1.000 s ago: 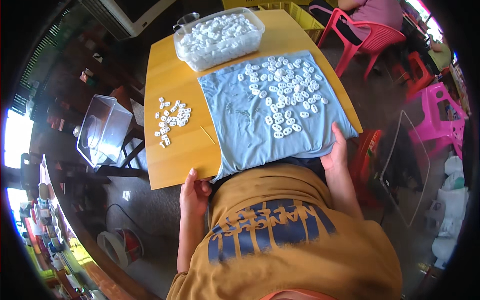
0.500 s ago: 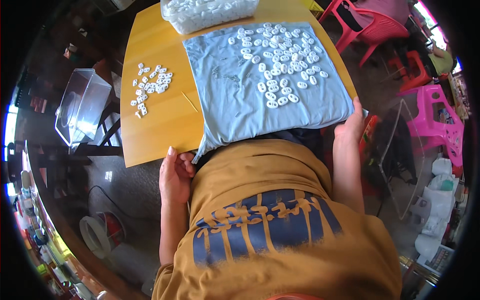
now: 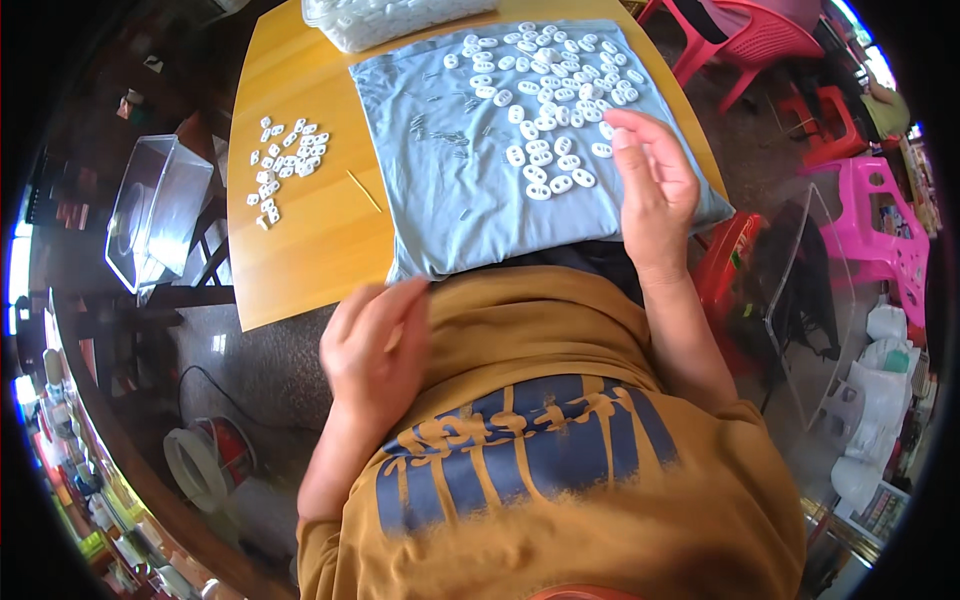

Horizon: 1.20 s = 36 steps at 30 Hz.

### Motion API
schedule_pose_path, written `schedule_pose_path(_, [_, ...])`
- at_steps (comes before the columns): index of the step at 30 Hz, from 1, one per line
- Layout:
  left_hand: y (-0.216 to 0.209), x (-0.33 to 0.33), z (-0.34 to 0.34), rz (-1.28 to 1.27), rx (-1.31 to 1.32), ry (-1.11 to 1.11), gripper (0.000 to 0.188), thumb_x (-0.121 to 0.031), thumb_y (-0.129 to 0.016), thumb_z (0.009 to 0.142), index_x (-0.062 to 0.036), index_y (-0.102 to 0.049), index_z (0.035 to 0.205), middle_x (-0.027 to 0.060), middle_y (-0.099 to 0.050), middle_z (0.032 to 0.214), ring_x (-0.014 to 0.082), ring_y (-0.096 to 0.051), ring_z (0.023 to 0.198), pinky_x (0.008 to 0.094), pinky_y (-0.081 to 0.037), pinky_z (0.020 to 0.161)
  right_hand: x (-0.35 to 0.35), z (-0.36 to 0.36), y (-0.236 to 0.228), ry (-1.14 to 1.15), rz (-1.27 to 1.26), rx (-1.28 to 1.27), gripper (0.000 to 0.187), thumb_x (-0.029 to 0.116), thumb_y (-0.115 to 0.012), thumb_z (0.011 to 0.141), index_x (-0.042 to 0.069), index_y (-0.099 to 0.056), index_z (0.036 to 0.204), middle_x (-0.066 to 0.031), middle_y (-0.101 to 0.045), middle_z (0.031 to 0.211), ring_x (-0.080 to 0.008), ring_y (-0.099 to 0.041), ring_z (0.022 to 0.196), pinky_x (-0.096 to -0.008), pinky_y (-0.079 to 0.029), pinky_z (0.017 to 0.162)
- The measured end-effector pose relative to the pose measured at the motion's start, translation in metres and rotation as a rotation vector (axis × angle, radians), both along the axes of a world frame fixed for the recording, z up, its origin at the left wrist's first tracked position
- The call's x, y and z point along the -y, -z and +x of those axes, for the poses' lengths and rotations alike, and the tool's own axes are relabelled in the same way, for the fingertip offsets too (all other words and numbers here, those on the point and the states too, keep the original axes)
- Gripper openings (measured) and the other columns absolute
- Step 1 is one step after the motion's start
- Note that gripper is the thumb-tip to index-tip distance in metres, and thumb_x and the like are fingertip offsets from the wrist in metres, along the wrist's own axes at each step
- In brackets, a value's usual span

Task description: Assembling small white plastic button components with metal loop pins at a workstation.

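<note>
Moved since the earlier frames: the right hand (image 3: pixel 660 195), off the cloth's near right corner and now raised above its right side; the left hand (image 3: pixel 370 345), off the tabletop's near edge and now in front of the cloth's near left corner. One tabletop (image 3: pixel 300 260), yellow-brown, wood-toned. One pink plastic stool (image 3: pixel 885 240), at right, apart from the tabletop. One cloth (image 3: pixel 450 215), blue-grey, wrinkled, laid over the tabletop's middle and right. One clear tub (image 3: pixel 345 38), at the far edge, cut off by the frame, filled with white pieces. Hands, two: right, thumb and forefinger tips close together beside the ovals, a narrow pose, contact or any held piece impossible to tell; left, blurred, fingers loosely bent, contents likewise impossible to tell. One yellow stick (image 3: pixel 364 190), slender, lying on bare wood just left of the cloth. White ovals (image 3: pixel 564 94), many, each with two openings, scattered over the cloth's right half. Smaller white pieces (image 3: pixel 290 163), clustered on bare wood at left. Dark slivers (image 3: pixel 450 138), thin, loose on the cloth's left half.
</note>
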<state>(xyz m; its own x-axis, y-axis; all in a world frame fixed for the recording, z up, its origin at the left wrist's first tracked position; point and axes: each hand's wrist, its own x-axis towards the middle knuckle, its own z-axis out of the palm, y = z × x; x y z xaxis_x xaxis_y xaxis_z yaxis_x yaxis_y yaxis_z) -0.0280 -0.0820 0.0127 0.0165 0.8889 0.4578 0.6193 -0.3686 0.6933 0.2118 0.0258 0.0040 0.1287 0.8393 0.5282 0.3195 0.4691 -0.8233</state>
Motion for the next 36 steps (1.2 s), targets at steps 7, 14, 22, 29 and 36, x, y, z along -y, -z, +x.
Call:
schedule_pose_path(7, [0.023, -0.069, 0.058, 0.006, -0.272, 0.299, 0.031, -0.013, -0.064, 0.074, -0.006, -0.058, 0.104, 0.0086, -0.053, 0.081, 0.0271, -0.054, 0.075, 0.0374, -0.046, 0.066, -0.016, -0.031, -0.002, -0.218, 0.01, 0.184, 0.01, 0.004, -0.059, 0.079, 0.0, -0.062, 0.088, -0.011, -0.062, 0.085, -0.0223, -0.059, 0.078, -0.029, -0.047, 0.07])
schedule_pose_path(14, [0.025, -0.066, 0.055, -0.044, -0.45, 0.253, 0.03, -0.015, -0.062, 0.075, -0.0072, -0.058, 0.103, 0.008, -0.052, 0.083, 0.0256, -0.054, 0.078, 0.0367, -0.046, 0.068, -0.045, -0.038, 0.007, -0.255, 0.211, 0.655, 0.009, 0.009, -0.063, 0.072, 0.004, -0.063, 0.08, -0.0095, -0.061, 0.085, -0.0262, -0.056, 0.085, -0.0368, -0.043, 0.079])
schedule_pose_path(22, [0.03, -0.062, 0.047, 0.003, -0.372, 0.195, 0.03, -0.013, -0.062, 0.076, -0.0048, -0.058, 0.104, 0.0089, -0.054, 0.087, 0.026, -0.055, 0.079, 0.0371, -0.045, 0.07, -0.054, -0.038, 0.018, -0.144, 0.257, 0.876, 0.006, 0.011, -0.063, 0.071, 0.006, -0.065, 0.072, -0.0058, -0.061, 0.086, -0.0239, -0.055, 0.088, -0.0373, -0.041, 0.084])
schedule_pose_path(29, [0.031, -0.053, 0.042, 0.061, -0.318, 0.171, 0.026, -0.01, -0.062, 0.075, -0.0046, -0.059, 0.101, 0.0091, -0.055, 0.088, 0.026, -0.056, 0.081, 0.0369, -0.045, 0.071, -0.053, -0.048, -0.004, -0.084, 0.054, 1.093, 0.008, 0.015, -0.067, 0.065, 0.008, -0.066, 0.069, -0.0051, -0.062, 0.083, -0.0243, -0.056, 0.083, -0.0362, -0.044, 0.077])
schedule_pose_path(36, [0.03, -0.032, 0.022, 0.262, -0.185, 0.22, 0.03, -0.001, -0.066, 0.066, -0.0039, -0.061, 0.096, 0.0056, -0.055, 0.081, 0.0211, -0.054, 0.067, 0.032, -0.044, 0.061, -0.066, -0.051, -0.02, -0.181, -0.241, 1.231, 0.013, 0.019, -0.067, 0.068, 0.007, -0.065, 0.07, -0.007, -0.063, 0.078, -0.0249, -0.058, 0.081, -0.0364, -0.045, 0.076])
